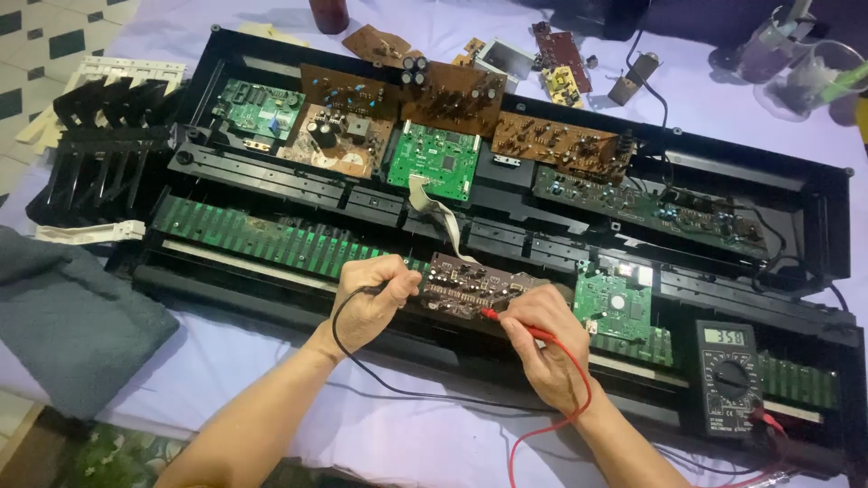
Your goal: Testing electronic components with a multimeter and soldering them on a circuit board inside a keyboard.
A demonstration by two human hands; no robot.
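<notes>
Two probes are in your hands, and both meet on the small brown circuit board (472, 289) that lies across the front of the opened keyboard case (506, 194). Your left hand (369, 303) is closed around the black probe (398, 287), its tip touching the board's left end; your right hand (547, 348) is pinched shut on the red probe (515, 323), its tip on the board's lower edge near the middle. The board lies between the two hands, its long side running left to right, so each hand comes at it from its own side and neither is clearly the nearer. It looks stiff and flat, dull brown, studded with rows of small parts, and a pale flat ribbon cable (443, 221) runs up from it toward a glossy green board (434, 158). The black lead (362, 366) and red lead (565, 416) loop softly over the lilac cloth on the worktop (271, 361). To your right, well apart from the hands, a dark multimeter (726, 375) rests on the case edge with its screen lit. A grey towel (68, 316) lies folded at the far left.
</notes>
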